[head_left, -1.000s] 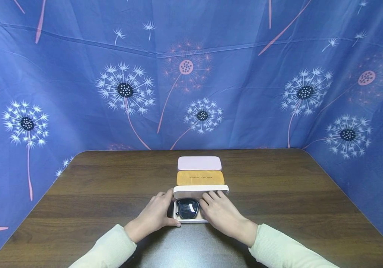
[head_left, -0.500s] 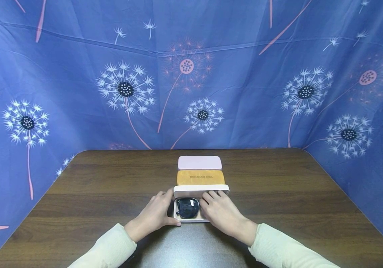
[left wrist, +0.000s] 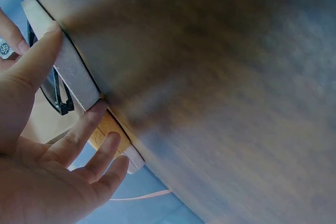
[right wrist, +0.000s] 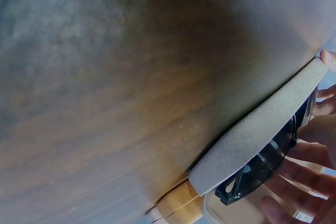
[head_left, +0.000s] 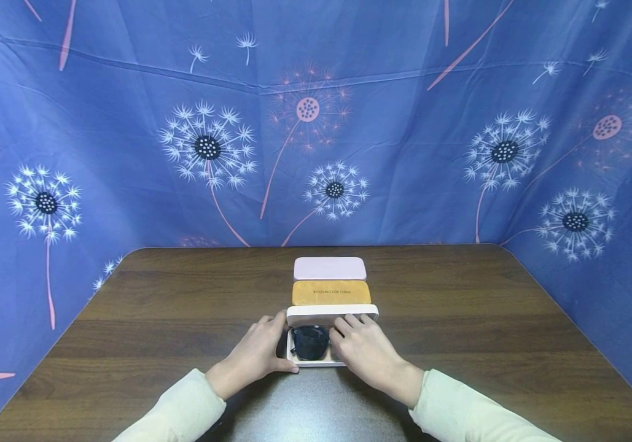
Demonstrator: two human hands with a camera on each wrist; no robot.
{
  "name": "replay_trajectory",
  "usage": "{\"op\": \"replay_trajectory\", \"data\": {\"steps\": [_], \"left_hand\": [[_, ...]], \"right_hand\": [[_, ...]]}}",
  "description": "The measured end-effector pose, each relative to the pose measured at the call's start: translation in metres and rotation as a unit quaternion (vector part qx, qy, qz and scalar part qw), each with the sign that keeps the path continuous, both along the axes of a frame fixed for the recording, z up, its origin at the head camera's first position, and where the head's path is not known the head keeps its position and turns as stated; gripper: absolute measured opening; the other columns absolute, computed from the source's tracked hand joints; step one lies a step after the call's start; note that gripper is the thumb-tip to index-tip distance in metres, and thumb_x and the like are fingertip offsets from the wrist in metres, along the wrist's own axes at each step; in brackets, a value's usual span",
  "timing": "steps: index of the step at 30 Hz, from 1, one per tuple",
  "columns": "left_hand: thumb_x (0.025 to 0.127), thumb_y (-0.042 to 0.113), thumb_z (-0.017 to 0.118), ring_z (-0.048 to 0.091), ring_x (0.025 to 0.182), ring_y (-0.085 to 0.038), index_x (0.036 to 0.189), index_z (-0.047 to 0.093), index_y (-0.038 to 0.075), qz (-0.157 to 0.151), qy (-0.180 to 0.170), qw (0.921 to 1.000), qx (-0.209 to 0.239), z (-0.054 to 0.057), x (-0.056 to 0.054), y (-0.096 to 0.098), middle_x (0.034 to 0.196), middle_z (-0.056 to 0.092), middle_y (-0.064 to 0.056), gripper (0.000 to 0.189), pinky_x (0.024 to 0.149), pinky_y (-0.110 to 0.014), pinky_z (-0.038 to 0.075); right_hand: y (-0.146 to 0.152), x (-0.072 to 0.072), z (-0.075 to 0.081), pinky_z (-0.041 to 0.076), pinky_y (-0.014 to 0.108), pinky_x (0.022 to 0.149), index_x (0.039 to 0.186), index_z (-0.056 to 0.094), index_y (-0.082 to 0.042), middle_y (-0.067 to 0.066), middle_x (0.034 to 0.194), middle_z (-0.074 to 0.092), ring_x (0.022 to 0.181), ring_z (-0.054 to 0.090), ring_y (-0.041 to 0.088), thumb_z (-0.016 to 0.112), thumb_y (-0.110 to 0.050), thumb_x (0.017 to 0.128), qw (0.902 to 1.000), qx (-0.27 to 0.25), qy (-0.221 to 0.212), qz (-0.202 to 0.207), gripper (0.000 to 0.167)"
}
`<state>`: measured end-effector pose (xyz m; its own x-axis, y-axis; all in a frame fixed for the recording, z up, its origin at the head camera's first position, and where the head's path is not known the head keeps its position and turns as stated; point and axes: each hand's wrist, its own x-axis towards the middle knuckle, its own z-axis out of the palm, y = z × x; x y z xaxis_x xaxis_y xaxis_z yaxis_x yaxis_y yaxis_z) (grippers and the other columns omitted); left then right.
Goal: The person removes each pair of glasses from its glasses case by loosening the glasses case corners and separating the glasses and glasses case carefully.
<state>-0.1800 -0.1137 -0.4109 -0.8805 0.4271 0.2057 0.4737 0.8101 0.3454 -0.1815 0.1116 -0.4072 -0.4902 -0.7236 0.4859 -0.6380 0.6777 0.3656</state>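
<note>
An open white glasses case [head_left: 318, 363] lies on the table, its lid [head_left: 316, 315] tipped back on the far side. Dark sunglasses [head_left: 311, 342] sit in its lower half, lens side up. My left hand [head_left: 255, 351] grips the case's left end, thumb at the near corner and fingers along the side. My right hand [head_left: 368, 356] reaches over the right part of the case and holds the sunglasses, covering their right lens. In the right wrist view, thumb and fingers lie close around the black frame [right wrist: 257, 169], above the case's pale front wall [right wrist: 252, 135].
Behind the open case stand a closed yellow case [head_left: 330, 294] with dark lettering and a closed pale pink case [head_left: 329, 269], lined up front to back. A blue dandelion-print cloth [head_left: 404, 123] hangs behind the brown wooden table [head_left: 183, 294].
The bright reflection on the visible lens has faded, and the sunglasses have shifted or tilted very slightly. Both hands stay in nearly the same place.
</note>
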Motion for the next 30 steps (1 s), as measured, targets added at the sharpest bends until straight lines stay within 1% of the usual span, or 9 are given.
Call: {"op": "replay_trajectory", "data": {"steps": [7, 13, 20, 24, 30], "left_hand": [[0.053, 0.041, 0.084, 0.056, 0.103, -0.033, 0.118, 0.044, 0.002, 0.002, -0.005, 1.0, 0.001, 0.001, 0.001, 0.0, 0.107, 0.064, -0.016, 0.086, 0.088, -0.047, 0.045], [0.053, 0.041, 0.084, 0.056, 0.102, -0.033, 0.12, 0.043, 0.001, 0.001, 0.0, 1.0, 0.003, 0.001, 0.0, 0.0, 0.106, 0.064, -0.017, 0.089, 0.088, -0.047, 0.045], [0.053, 0.041, 0.084, 0.056, 0.103, -0.032, 0.121, 0.043, 0.002, -0.001, -0.001, 1.0, 0.004, 0.001, 0.0, 0.0, 0.107, 0.064, -0.016, 0.089, 0.088, -0.046, 0.045], [0.053, 0.042, 0.084, 0.056, 0.103, -0.032, 0.122, 0.042, 0.002, 0.001, -0.003, 1.0, 0.003, 0.001, 0.0, 0.0, 0.107, 0.064, -0.016, 0.09, 0.088, -0.046, 0.045], [0.053, 0.041, 0.084, 0.056, 0.102, -0.033, 0.121, 0.043, 0.002, 0.002, -0.003, 1.0, 0.002, 0.001, 0.0, 0.0, 0.108, 0.064, -0.016, 0.089, 0.087, -0.046, 0.045]], "right_hand": [[-0.001, 0.001, 0.002, 0.042, 0.026, 0.052, 0.076, 0.067, -0.017, -0.003, 0.072, 0.057, 0.068, 0.054, 0.014, 0.071, -0.018, 0.069, 0.9999, -0.009, 0.01, -0.003, 0.008], [-0.002, 0.002, 0.003, 0.041, 0.026, 0.05, 0.069, 0.066, -0.018, -0.004, 0.069, 0.056, 0.066, 0.054, 0.014, 0.071, -0.013, 0.067, 0.9996, -0.021, 0.016, -0.003, 0.007], [-0.004, 0.002, 0.002, 0.039, 0.027, 0.049, 0.066, 0.064, -0.017, -0.003, 0.067, 0.054, 0.064, 0.052, 0.016, 0.072, -0.017, 0.064, 0.999, -0.036, 0.028, -0.002, 0.009], [-0.007, 0.002, 0.001, 0.039, 0.028, 0.049, 0.065, 0.063, -0.018, -0.002, 0.066, 0.053, 0.064, 0.052, 0.016, 0.072, -0.019, 0.063, 0.9987, -0.039, 0.032, -0.01, 0.01], [-0.011, 0.004, 0.002, 0.04, 0.028, 0.052, 0.066, 0.063, -0.018, -0.003, 0.066, 0.055, 0.064, 0.054, 0.016, 0.073, -0.02, 0.06, 0.9984, -0.042, 0.018, -0.032, 0.012]]}}
